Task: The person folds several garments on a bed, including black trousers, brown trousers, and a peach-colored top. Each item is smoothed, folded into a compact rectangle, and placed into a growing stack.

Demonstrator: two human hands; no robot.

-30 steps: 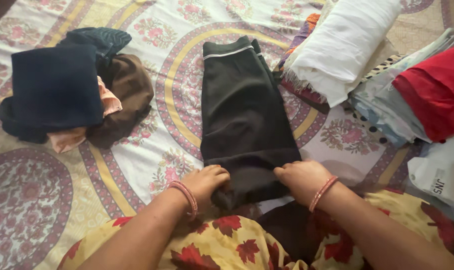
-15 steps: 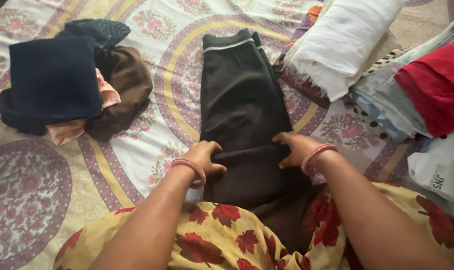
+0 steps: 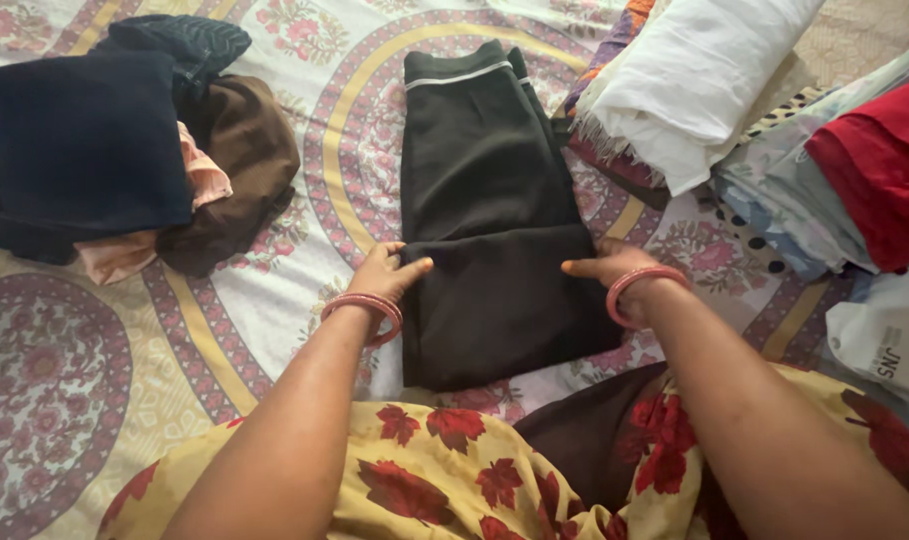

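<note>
A black garment (image 3: 490,215) with a thin white band at its far end lies lengthwise on the patterned bedsheet (image 3: 275,300). Its near part is folded up over the middle, making a doubled layer. My left hand (image 3: 387,272) grips the left edge of that fold, thumb on top. My right hand (image 3: 607,268) grips the right edge at the same height. Both wrists wear red bangles.
A pile of dark blue, brown and pink clothes (image 3: 115,150) lies at the far left. At the right are a white folded cloth (image 3: 705,75), a red cloth (image 3: 880,165), pale printed fabrics and a white plastic bag (image 3: 890,335). My yellow, red-flowered garment (image 3: 445,480) covers the near edge.
Both hands have moved away from me, carrying the near end of the black garment up over its middle, so the fold now lies flat.
</note>
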